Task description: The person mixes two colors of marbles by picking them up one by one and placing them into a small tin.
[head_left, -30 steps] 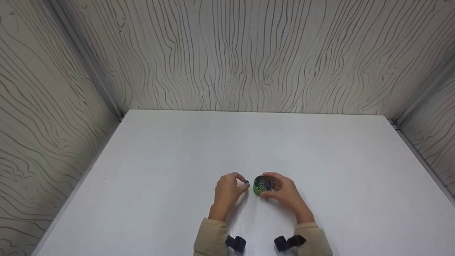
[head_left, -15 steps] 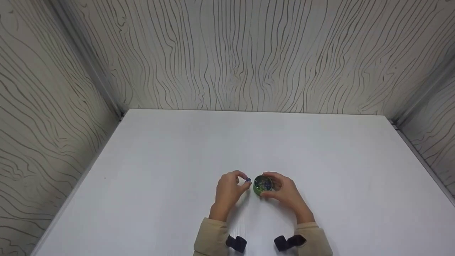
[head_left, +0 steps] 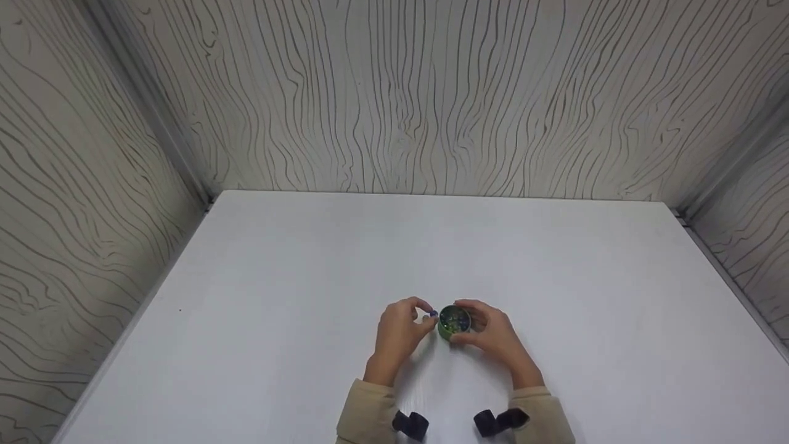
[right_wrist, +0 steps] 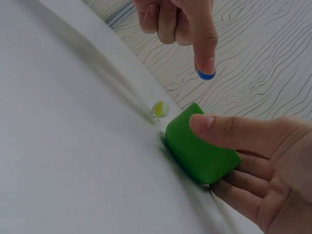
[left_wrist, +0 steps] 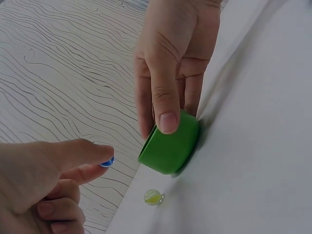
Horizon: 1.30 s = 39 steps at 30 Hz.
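Observation:
A blue marble (left_wrist: 108,162) is pinched between the thumb and forefinger of my left hand (head_left: 397,327), with the other fingers curled in. It is held off the table, just left of a small green round cup (left_wrist: 170,148). My right hand (head_left: 493,333) grips the cup by its sides, thumb in front and fingers behind. In the head view several dark and glinting marbles (head_left: 454,320) lie inside; the wrist views show only its outer wall. On the table by the cup sits a clear marble with a yellow swirl (right_wrist: 160,109), below my left hand.
A white table (head_left: 296,271) spreads out all round the hands. Panels with a wood-line pattern (head_left: 400,92) stand at its back and sides. Black wrist mounts (head_left: 412,425) sit at both tan sleeves (head_left: 367,412).
My left hand has shifted slightly right with the blue marble, closer to the cup's rim. The right hand and the cup have hardly moved.

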### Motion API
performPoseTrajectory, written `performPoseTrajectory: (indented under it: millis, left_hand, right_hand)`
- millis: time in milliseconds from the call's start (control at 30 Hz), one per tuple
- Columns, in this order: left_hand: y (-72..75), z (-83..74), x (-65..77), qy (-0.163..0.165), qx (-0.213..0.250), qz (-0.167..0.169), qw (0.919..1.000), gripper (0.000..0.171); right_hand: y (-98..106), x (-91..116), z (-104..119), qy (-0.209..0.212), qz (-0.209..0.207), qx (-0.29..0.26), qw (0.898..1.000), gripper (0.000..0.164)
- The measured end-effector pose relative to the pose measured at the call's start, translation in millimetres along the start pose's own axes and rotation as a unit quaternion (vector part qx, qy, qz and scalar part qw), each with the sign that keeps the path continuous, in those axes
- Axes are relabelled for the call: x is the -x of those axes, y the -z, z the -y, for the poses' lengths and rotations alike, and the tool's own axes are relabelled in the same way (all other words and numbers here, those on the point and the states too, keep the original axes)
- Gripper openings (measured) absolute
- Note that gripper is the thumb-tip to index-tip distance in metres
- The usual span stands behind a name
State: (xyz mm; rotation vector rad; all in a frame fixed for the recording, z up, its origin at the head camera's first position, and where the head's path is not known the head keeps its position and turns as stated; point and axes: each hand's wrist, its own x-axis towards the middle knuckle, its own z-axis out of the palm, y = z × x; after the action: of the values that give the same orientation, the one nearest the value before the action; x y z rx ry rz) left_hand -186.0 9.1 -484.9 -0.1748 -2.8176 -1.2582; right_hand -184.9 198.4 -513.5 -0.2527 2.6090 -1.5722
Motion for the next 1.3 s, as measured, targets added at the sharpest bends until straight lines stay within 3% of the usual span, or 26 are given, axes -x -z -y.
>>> performPoseTrajectory:
  millis: [1033,1300]
  left_hand:
    - [-14.2,-2.2,1.0,-0.058,-0.004,0.014,0.9982,0.014]
    - [-15.2,-2.7,2.2,-0.058,-0.008,0.017,0.9981,0.015]
  right_hand:
    - [-1.9,-1.2,-0.4,0.001,-0.003,-0.005,1.000,0.063]
    - [-2.6,-1.0,-1.3,0.001,-0.006,-0.005,1.000,0.061]
